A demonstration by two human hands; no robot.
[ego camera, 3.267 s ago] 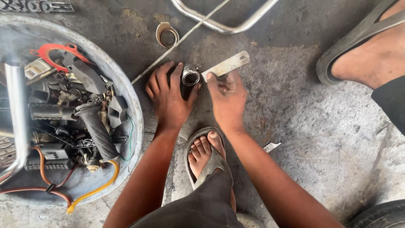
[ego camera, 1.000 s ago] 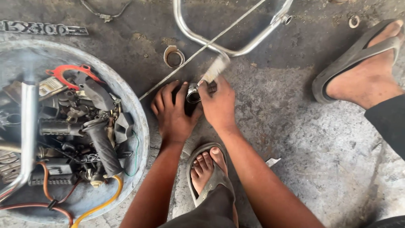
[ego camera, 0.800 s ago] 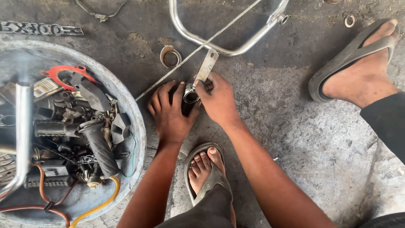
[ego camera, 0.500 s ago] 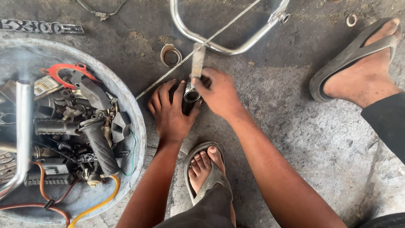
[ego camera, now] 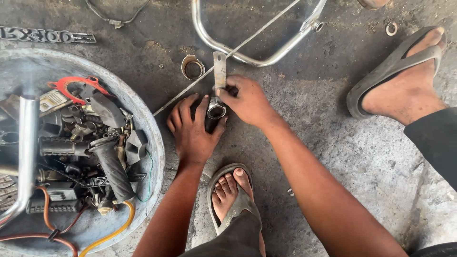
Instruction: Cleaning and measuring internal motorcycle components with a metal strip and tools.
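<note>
Your left hand [ego camera: 193, 133] lies flat on the concrete floor [ego camera: 362, 157], fingers spread and curled round a small dark part [ego camera: 209, 121] to pin it down; it grips loosely rather than in a full fist. Your right hand [ego camera: 245, 100] is closed round the lower end of a flat metal wrench [ego camera: 219, 71], whose socket end [ego camera: 216, 112] sits on top of that part, between your two hands and just ahead of your sandalled foot [ego camera: 233, 200]. The wrench handle points straight away from you, toward the bent chrome tube frame [ego camera: 247, 57] and the thin rod [ego camera: 190, 90] lying across the floor. By the look of it the turning is under way and not finished: the tool is seated on the fitting and nothing has come off yet, though whether the fitting is tight or loose cannot be told. A loose metal ring [ego camera: 192, 67] lies near the wrench tip, and the big basin [ego camera: 154, 157] of motorcycle parts sits untouched at your left. Another person's sandalled foot [ego camera: 404, 81] rests well apart on the right.
</note>
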